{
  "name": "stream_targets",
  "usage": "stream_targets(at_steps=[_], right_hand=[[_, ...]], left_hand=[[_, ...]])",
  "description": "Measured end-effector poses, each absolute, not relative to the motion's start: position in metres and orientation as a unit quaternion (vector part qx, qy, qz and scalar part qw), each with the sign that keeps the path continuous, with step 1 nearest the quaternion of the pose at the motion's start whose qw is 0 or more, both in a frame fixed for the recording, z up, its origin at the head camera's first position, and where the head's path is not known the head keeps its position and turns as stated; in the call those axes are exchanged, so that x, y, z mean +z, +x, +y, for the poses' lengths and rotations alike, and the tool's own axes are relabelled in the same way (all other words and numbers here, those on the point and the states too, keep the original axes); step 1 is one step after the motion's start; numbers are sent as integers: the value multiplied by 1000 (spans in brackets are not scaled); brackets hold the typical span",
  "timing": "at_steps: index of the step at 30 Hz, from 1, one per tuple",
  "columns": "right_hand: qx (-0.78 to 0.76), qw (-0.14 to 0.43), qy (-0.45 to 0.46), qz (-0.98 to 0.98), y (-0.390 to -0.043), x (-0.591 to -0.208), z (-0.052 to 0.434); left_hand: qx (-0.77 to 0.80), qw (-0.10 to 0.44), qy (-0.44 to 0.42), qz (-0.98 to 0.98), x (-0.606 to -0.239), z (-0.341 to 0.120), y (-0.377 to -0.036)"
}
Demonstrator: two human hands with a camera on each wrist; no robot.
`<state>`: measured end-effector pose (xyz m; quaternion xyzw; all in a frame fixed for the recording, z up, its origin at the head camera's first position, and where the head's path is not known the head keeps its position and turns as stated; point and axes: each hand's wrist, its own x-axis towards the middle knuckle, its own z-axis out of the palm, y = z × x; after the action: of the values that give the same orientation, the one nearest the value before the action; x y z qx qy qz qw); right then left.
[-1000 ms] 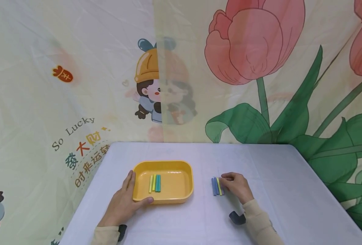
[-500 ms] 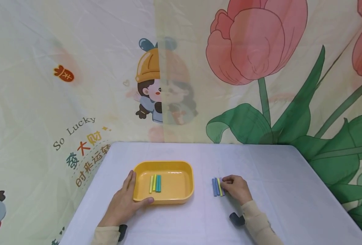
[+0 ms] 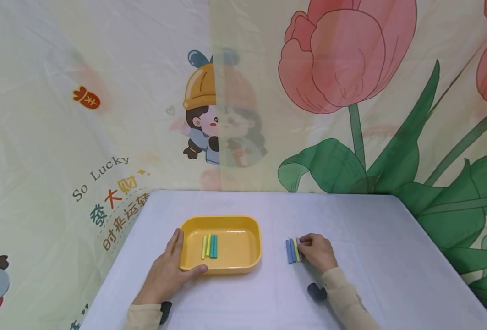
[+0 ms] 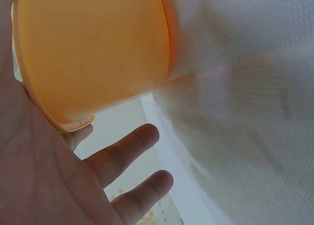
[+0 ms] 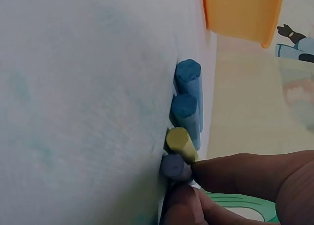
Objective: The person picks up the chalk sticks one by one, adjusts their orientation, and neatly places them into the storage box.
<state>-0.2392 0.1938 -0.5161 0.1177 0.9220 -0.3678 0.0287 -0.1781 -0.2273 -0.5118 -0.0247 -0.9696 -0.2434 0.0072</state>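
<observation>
My left hand [image 3: 166, 270] rests along the left side of a yellow tray [image 3: 239, 269], its thumb at the front rim. In the left wrist view the fingers [image 4: 128, 154] extend fairly straight past the tray wall [image 4: 93, 48]. Inside the tray lie two yellow chalks [image 3: 204, 247] and two green chalks [image 3: 213, 247], side by side. To the right, my right hand [image 3: 319, 252] pinches a purple chalk [image 5: 172, 167] between thumb and fingertips. That chalk is at the end of a row with a yellow chalk [image 5: 179, 139] and two blue chalks [image 5: 186, 107]; part of it is hidden by the fingers.
A white cloth covers the table [image 3: 243, 302]. Tablecloth lies between the tray and the chalk row. Behind the table's far edge hangs a printed curtain [image 3: 251, 178] with tulips and cartoon figures. Dark straps or devices [image 3: 317, 292] sit at the wrists.
My right hand has shifted slightly and turned at the row's right end, and the purple chalk now shows beside the yellow one. The left hand and tray stay in place.
</observation>
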Motion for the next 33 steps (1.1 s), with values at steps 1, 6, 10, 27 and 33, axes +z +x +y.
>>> stream_targets(at_steps=[1, 6, 10, 27, 33], right_hand=[[-360, 28, 118, 925, -240, -516, 193], [-343, 21, 114, 932, -242, -516, 192], [-341, 13, 107, 934, -244, -516, 192], [-350, -12, 80, 933, -247, -513, 193], [-355, -8, 86, 931, -248, -511, 193]], left_hand=[[-244, 6, -24, -970, -512, -227, -178], [-243, 2, -20, -970, -512, -226, -178], [-243, 4, -20, -970, -512, -225, -178], [-250, 21, -32, -967, -513, -225, -176], [-250, 19, -31, -968, -512, -226, -177]])
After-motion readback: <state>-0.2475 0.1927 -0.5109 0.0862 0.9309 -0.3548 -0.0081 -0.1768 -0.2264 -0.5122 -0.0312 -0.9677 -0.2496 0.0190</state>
